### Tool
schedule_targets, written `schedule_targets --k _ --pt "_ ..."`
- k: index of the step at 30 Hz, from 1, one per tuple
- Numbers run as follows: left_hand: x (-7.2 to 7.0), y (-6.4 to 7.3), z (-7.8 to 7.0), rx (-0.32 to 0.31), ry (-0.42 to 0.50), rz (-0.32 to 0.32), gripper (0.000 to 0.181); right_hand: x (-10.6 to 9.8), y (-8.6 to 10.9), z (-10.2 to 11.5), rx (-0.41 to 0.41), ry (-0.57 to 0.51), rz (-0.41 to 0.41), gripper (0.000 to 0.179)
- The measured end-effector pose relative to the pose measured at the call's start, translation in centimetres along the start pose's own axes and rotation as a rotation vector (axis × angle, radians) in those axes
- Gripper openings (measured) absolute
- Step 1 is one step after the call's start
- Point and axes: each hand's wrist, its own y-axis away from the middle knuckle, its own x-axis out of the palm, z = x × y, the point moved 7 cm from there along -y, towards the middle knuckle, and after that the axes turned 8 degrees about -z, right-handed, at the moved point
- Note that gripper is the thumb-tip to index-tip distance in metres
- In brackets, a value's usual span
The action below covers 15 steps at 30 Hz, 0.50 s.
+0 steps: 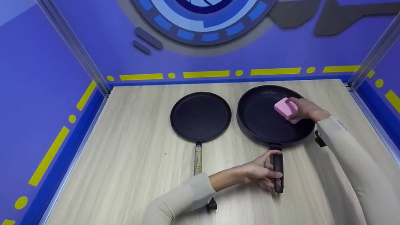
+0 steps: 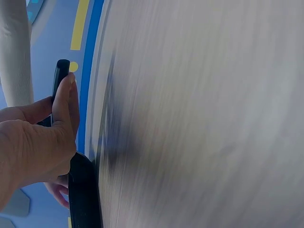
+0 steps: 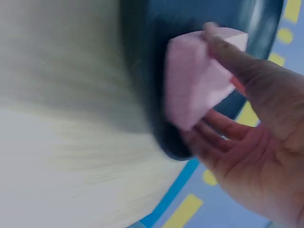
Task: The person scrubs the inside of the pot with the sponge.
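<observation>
A black frying pan (image 1: 258, 120) lies on the right side of the table, its handle (image 1: 278, 169) pointing toward me. My left hand (image 1: 260, 170) grips that handle, thumb and fingers on either side of it; the left wrist view shows the same hand (image 2: 42, 137) on the handle from the side. Inside the pan, my right hand (image 1: 303, 109) holds a pink sponge (image 1: 285, 108) against the right part of the pan's inner surface. The right wrist view shows the sponge (image 3: 194, 76) pinched between thumb and fingers, near the pan's wall.
Left of the frying pan lies a flat black griddle pan (image 1: 200, 116) with a wood-patterned handle (image 1: 197, 159), its lower end hidden behind my left forearm. Blue panels (image 1: 84, 36) with yellow marks enclose the light wooden table (image 1: 128, 155) at the back and sides.
</observation>
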Motion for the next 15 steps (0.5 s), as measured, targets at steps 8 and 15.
schedule_targets --k 8,15 --pt "-0.1 -0.1 -0.1 0.008 -0.023 -0.012 0.069 1.8 1.4 5.4 -0.057 -0.023 0.095 0.077" --pt "-0.1 0.0 -0.1 0.004 -0.027 -0.016 0.070 3.5 3.0 10.5 -0.202 0.101 0.096 0.062"
